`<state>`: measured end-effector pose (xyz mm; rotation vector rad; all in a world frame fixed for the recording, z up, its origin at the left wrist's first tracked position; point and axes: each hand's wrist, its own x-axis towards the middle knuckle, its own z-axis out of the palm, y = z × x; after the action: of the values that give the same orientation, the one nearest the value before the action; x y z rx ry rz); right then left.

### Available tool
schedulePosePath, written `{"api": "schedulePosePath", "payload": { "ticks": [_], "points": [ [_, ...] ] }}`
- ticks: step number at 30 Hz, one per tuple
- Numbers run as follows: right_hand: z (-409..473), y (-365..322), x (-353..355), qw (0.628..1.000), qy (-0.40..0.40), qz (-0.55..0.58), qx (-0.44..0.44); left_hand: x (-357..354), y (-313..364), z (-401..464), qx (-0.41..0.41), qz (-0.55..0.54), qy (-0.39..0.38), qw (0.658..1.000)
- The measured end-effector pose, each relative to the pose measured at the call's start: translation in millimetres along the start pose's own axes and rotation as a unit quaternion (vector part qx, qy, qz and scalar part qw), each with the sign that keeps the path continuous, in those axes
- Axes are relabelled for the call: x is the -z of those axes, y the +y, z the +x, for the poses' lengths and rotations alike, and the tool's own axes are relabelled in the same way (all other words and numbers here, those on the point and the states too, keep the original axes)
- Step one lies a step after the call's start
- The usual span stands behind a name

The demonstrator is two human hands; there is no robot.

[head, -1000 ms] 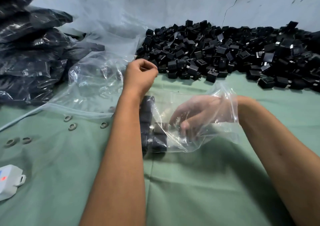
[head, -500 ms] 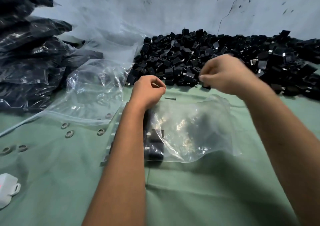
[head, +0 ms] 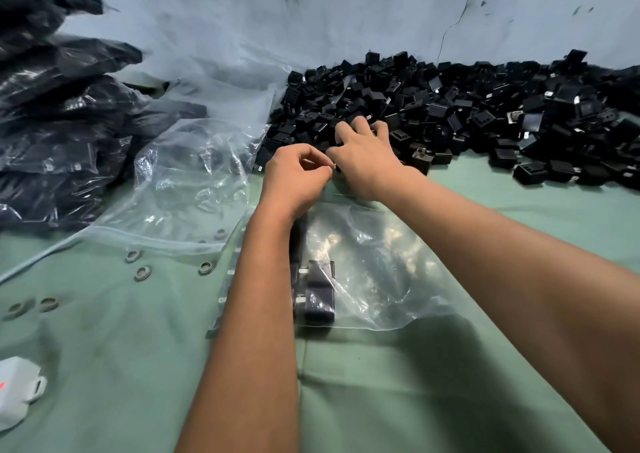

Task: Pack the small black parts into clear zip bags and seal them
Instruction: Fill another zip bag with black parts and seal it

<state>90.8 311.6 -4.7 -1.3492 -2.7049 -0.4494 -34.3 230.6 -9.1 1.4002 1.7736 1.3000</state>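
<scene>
Reaching for more parts; bag part-filled.
My right hand [head: 363,156] spreads over the pile [head: 450,106]; my left hand [head: 294,175] pinches the bag [head: 374,272] mouth. Loose pinch could shut the mouth, spilling parts.

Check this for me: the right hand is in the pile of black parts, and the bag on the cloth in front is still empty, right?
Not quite. The bag is not empty: the head view shows a few black parts already inside it, at its left end beside the left forearm. The rest holds: the right hand is at the near edge of the pile, and the bag lies on the green cloth.
</scene>
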Motion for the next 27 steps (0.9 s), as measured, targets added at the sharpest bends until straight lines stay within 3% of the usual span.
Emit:
{"api": "schedulePosePath", "payload": {
  "ticks": [4, 6, 9, 12, 17, 20, 24, 27],
  "points": [
    [-18, 1, 4, 0.997, 0.044, 0.066, -0.024, -3, 4, -2, -0.012, -0.025, 0.000, 1.000],
    [-28, 9, 9, 0.981, 0.079, 0.163, -0.072, -5, 5, -2, -0.024, -0.038, -0.014, 0.999],
    [-50, 29, 21, 0.918, 0.141, 0.329, -0.172, -14, 16, -7, -0.059, -0.035, -0.081, 0.994],
    [-76, 50, 30, 0.862, 0.107, 0.437, -0.231, -35, 37, -18, -0.103, -0.030, -0.184, 0.977],
    [-105, 82, 40, 0.834, 0.062, 0.482, -0.259, -71, 56, -35, -0.205, 0.074, -0.258, 0.941],
    [-115, 100, 43, 0.839, 0.038, 0.476, -0.261, -79, 56, -39, -0.202, 0.124, -0.253, 0.938],
    [-123, 113, 47, 0.833, 0.066, 0.480, -0.269, -80, 62, -47, -0.187, 0.137, -0.308, 0.923],
    [-128, 116, 51, 0.838, 0.001, 0.491, -0.239, -74, 63, -47, -0.184, 0.156, -0.324, 0.915]
  ]
}}
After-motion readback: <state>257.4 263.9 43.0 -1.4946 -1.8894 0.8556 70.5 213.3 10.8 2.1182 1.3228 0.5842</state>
